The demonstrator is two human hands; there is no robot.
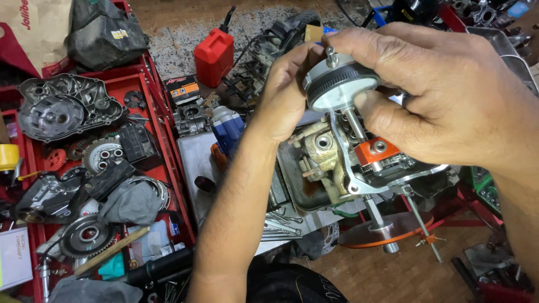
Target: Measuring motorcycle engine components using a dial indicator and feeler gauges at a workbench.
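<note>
Here, engine covers and gears lie stripped in the red tray (168,146) at left. The left hand (289,95) pinches the dial gauge (339,84) by its rim; the right hand (449,95) clasps its face and stem above the tan cylinder head (323,154), not yet seated.
</note>
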